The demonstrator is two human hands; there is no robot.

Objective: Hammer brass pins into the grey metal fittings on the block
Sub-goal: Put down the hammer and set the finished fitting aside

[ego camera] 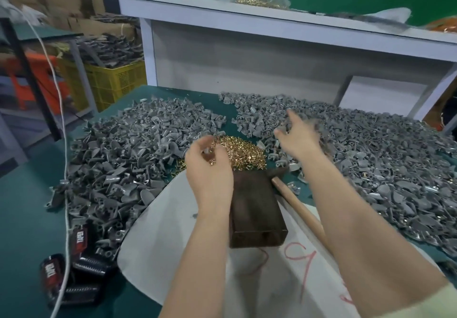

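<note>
Left hand (pixel 209 169): pinches brass pins (pixel 243 148) at the heap's near edge. Right hand (pixel 295 137): released, fingers spread, over grey metal fittings (pixel 371 159) just ahead and right. Block (pixel 254 209): under the left wrist. Hammer (pixel 296 206): lengthwise alongside, nearer the right forearm.

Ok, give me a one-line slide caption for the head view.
Left hand pinches pins from the pile, right hand reaches over the fittings; hammer lies beside the block.
</note>
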